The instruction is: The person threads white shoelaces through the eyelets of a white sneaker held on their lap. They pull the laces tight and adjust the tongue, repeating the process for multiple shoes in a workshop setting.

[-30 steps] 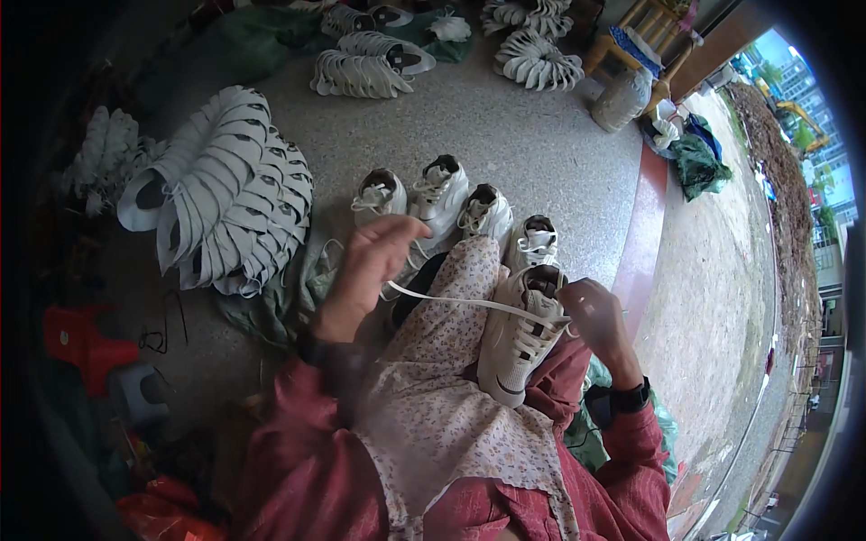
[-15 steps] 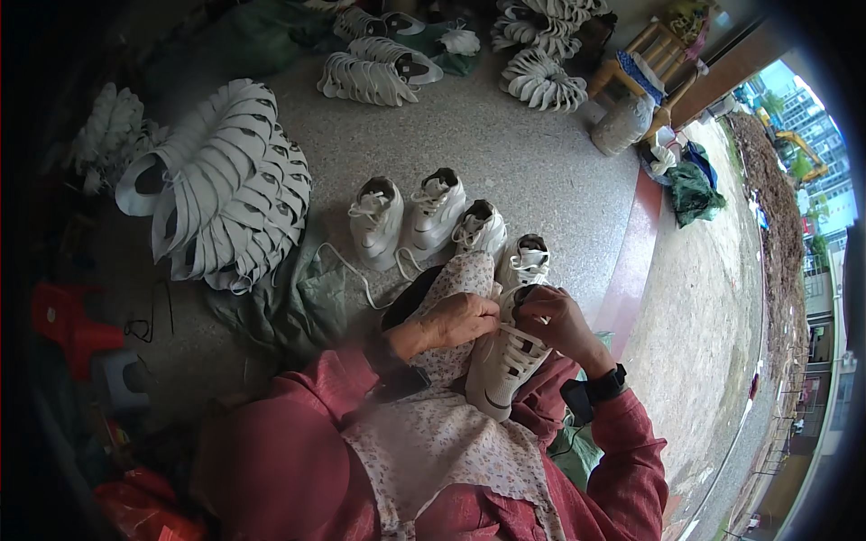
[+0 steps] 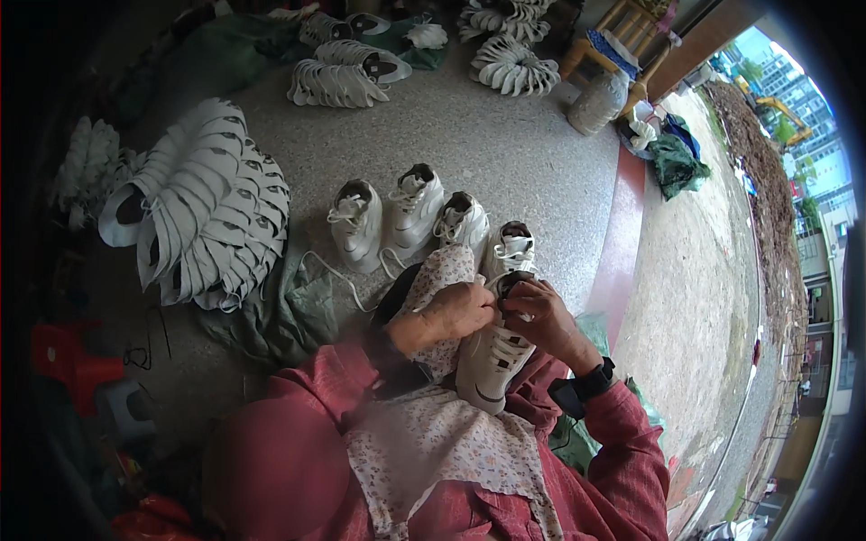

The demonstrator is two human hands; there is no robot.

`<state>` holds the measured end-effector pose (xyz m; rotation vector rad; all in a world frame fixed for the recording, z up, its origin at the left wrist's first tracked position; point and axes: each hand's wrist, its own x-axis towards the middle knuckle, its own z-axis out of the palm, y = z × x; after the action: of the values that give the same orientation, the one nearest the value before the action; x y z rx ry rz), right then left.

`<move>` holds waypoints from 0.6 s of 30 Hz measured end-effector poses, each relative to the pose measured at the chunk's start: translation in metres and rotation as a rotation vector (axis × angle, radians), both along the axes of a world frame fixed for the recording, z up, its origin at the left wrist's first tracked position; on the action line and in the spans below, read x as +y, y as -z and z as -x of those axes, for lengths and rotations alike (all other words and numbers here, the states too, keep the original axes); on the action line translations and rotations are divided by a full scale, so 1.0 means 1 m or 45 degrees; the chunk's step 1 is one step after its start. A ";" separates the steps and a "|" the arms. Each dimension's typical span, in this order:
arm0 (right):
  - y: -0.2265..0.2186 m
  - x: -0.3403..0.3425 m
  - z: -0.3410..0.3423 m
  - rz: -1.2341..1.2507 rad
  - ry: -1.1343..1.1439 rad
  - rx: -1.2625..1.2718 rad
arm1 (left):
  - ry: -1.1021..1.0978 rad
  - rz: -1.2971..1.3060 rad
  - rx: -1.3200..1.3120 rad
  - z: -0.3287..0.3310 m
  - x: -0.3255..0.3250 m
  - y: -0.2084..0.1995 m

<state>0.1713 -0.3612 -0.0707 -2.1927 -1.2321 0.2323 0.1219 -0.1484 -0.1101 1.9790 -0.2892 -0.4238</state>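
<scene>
Since a second ago, the left hand [image 3: 460, 311] has come in from the left to meet the right hand [image 3: 544, 317] at the ankle opening of an off-white lace-up sneaker [image 3: 492, 368].
The sneaker rests on the person's lap, toe toward the body, beside a pale floral-printed cloth apron [image 3: 451, 442]; the fingers of both hands bend in narrowly, but I cannot tell whether either pinches a lace. Four white lace-up shoes [image 3: 415, 212] stand just beyond on the speckled grey floor [image 3: 532, 162].
</scene>
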 end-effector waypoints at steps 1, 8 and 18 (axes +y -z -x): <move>0.000 -0.002 -0.002 -0.023 -0.008 0.045 | 0.060 0.024 0.147 -0.003 0.007 -0.013; 0.005 -0.012 0.003 -0.175 0.059 0.290 | 0.155 0.005 0.213 -0.005 0.005 -0.006; 0.028 -0.017 -0.004 -0.202 0.008 -0.084 | 0.183 -0.152 -0.818 -0.003 -0.005 -0.035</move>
<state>0.1750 -0.3783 -0.0988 -2.0814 -1.2350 0.0578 0.1251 -0.1537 -0.0751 2.1765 -0.8280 0.1253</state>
